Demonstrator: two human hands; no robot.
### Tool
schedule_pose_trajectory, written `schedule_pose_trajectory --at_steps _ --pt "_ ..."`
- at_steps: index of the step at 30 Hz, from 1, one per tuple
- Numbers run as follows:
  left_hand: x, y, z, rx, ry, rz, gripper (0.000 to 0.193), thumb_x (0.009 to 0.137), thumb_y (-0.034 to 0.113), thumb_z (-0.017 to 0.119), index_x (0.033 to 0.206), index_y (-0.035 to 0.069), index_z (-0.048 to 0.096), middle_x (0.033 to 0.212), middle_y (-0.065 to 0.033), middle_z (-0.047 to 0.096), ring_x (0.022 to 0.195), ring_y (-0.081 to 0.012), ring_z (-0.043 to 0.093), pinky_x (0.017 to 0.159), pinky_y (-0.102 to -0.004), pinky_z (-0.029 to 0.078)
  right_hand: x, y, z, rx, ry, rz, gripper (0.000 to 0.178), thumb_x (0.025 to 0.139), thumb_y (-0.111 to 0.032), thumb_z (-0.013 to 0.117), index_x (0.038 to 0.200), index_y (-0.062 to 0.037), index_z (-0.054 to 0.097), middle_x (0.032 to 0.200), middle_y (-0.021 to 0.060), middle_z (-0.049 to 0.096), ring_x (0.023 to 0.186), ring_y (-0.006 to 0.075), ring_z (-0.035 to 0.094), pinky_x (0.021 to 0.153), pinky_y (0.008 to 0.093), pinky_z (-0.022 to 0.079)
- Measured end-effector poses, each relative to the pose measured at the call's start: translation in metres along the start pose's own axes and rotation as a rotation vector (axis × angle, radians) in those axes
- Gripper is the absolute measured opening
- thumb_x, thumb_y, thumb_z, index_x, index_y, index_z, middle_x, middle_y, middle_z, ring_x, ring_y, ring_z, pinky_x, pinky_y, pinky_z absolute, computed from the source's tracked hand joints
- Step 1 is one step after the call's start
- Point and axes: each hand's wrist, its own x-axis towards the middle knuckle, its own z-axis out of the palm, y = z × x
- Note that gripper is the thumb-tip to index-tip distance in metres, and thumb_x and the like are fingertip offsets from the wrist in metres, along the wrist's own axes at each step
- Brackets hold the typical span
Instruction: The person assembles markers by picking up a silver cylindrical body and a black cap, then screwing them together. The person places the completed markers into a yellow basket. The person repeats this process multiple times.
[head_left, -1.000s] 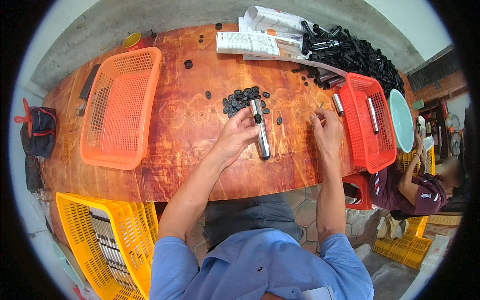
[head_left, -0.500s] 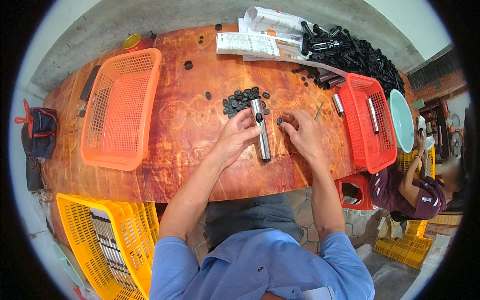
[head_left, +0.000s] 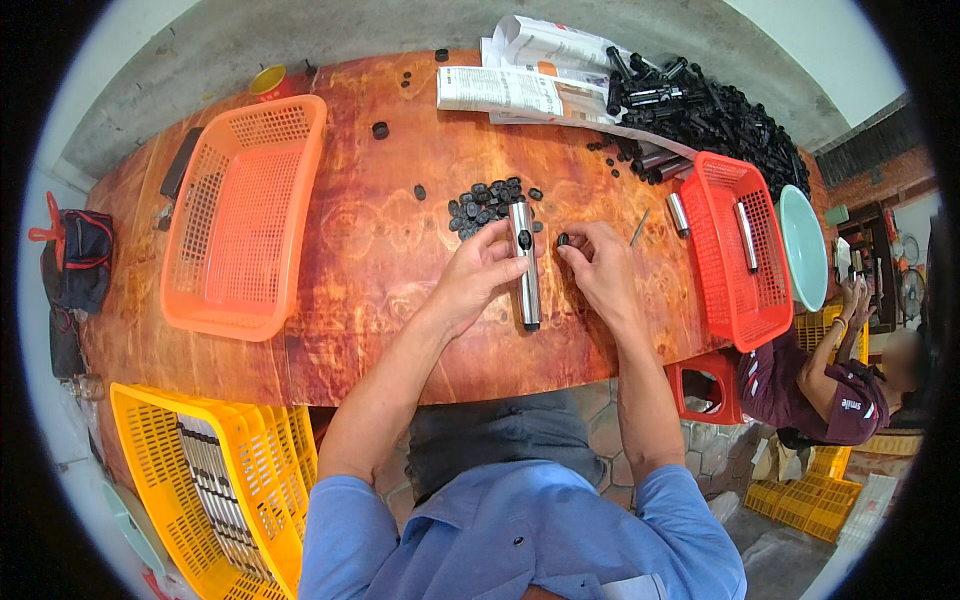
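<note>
My left hand (head_left: pixel 478 275) is closed around a shiny metal tube (head_left: pixel 529 290) standing nearly lengthwise before me. A black oval piece (head_left: pixel 525 239) shows on the tube's side near its upper end, and the lower end has a black tip. To the right, my right hand (head_left: pixel 598 265) pinches a small black oval plug (head_left: pixel 563 240) between thumb and fingers, apart from the tube. Just beyond the tube lies a pile of similar black oval plugs (head_left: pixel 470 208) on the wooden table (head_left: pixel 380 280).
An orange basket (head_left: pixel 225 328) stands at left. At right are a red basket (head_left: pixel 722 250) with a metal tube inside, and a pale green basin (head_left: pixel 804 250). Black parts (head_left: pixel 720 120) are heaped at back right beside newspaper (head_left: pixel 500 90). A yellow crate (head_left: pixel 150 470) holds tubes. A co-worker (head_left: pixel 830 390) sits right.
The view has shifted slightly. My right hand has turned the black plug a little in its fingertips. The left hand keeps its hold on the tube.
</note>
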Motion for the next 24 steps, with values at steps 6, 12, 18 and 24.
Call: schedule_pose_trajectory --at_steps 6,12,18,24 --pt "-0.001 -0.005 0.002 0.059 -0.002 0.018 0.060 0.094 0.001 0.066 0.148 0.003 0.040 0.128 -0.0099 0.062 0.118 -0.0195 0.061 0.100 -0.0367 0.053 -0.004 -0.048 -0.010 0.102 -0.020 -0.228 0.024 0.083 -0.005 0.074 0.107 -0.0033 0.069 0.089 0.0134 0.065 0.080 0.0290 0.066 0.070 0.0389 0.052" --pt "0.001 -0.006 0.003 0.086 -0.022 0.066 0.060 0.093 -0.002 0.065 0.148 0.001 0.039 0.126 -0.0106 0.061 0.118 -0.0185 0.060 0.098 -0.0336 0.053 -0.005 -0.043 -0.003 -0.025 0.030 -0.377 0.021 0.080 -0.005 0.074 0.101 -0.0043 0.069 0.088 0.0121 0.064 0.081 0.0325 0.065 0.071 0.0420 0.052" --pt "-0.003 -0.005 0.003 0.086 -0.018 0.059 0.055 0.095 0.000 0.063 0.146 0.003 0.041 0.129 -0.0110 0.060 0.117 -0.0194 0.061 0.098 -0.0369 0.054 -0.009 -0.043 0.000 -0.231 0.164 -0.584 0.025 0.079 -0.006 0.075 0.103 -0.0067 0.071 0.091 0.0076 0.068 0.079 0.0274 0.067 0.067 0.0387 0.052" --pt "-0.009 -0.002 0.007 0.002 -0.040 0.029 0.042 0.103 0.019 0.057 0.142 0.006 0.046 0.123 -0.0079 0.061 0.105 -0.0180 0.064 0.088 -0.0364 0.057 -0.020 -0.036 0.013 -0.143 0.276 -0.615 0.030 0.076 -0.003 0.078 0.105 -0.0060 0.073 0.088 0.0095 0.067 0.074 0.0277 0.066 0.064 0.0376 0.052"
